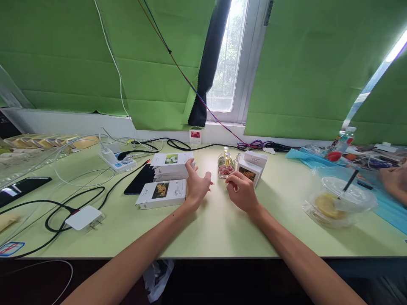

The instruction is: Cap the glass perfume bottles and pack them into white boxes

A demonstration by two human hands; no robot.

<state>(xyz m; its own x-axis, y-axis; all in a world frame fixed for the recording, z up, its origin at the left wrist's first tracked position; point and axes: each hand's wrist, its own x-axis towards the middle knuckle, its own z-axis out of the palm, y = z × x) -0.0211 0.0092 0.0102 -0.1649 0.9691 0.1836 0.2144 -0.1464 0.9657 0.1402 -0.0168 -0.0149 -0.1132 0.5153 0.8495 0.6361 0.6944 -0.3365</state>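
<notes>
My left hand (pixel 197 183) is open, fingers apart, at the right ends of two white boxes lying on the table. The rear box (pixel 171 164) has a green and white picture; the front box (pixel 163 194) has a yellow flower picture. My right hand (pixel 241 189) has its fingers curled, just in front of small glass bottles (pixel 225 169) with gold tops, one with reddish contents. What those fingers hold, if anything, is hidden. Behind my right hand a white box (pixel 251 170) with a flower picture stands open.
A power strip (pixel 117 160), cables and a white charger (pixel 85 219) are at left, with a dark tablet (pixel 139 180) partly under the boxes. A lidded cup (pixel 333 203) with a straw stands at right. Another person's hand (pixel 394 180) is at the far right.
</notes>
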